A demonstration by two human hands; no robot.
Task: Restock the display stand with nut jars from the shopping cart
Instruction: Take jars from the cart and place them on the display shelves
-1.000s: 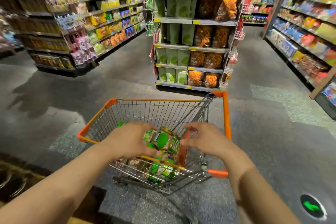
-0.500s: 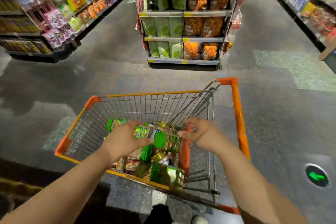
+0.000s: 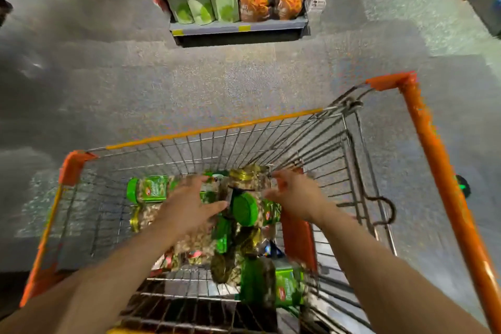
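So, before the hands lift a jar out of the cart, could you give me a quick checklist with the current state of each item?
1. Jars left in the shopping cart: ok, several lie piled.
2. Left hand free: ok, fingers spread above the pile.
3. Right hand free: ok, open.
4. Green-lidded jar between the hands reachable: ok, it lies on top.
5. Lids tight: cannot tell, motion blur.
6. Display stand has room: cannot tell; visible shelves hold bags.
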